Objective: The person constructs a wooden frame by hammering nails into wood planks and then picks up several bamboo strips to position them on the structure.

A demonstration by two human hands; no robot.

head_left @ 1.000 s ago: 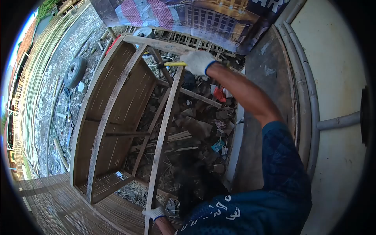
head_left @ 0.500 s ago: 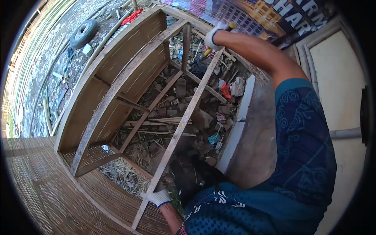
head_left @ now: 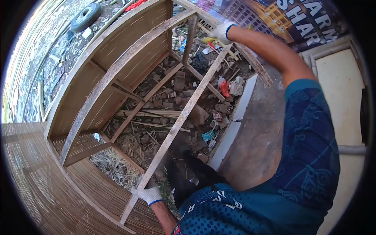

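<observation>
My left hand, in a white knit glove, is closed around the lower end of a long wooden strip. The strip slants up across the wooden frame to its far right side. Near the strip's upper end, my gloved right hand is closed on a hammer with a yellow and dark handle. The hammer is smeared by motion, and its head cannot be made out clearly. Woven panels line the frame's left side.
Rubble, straw and loose sticks cover the ground inside the frame. A bamboo slat panel lies at lower left. A tyre rests at upper left. A printed banner and a pale panel stand at the right.
My right hand has shifted slightly right and down, and the hammer's angle has changed. My left hand keeps its hold on the strip. The view has shifted a little.
</observation>
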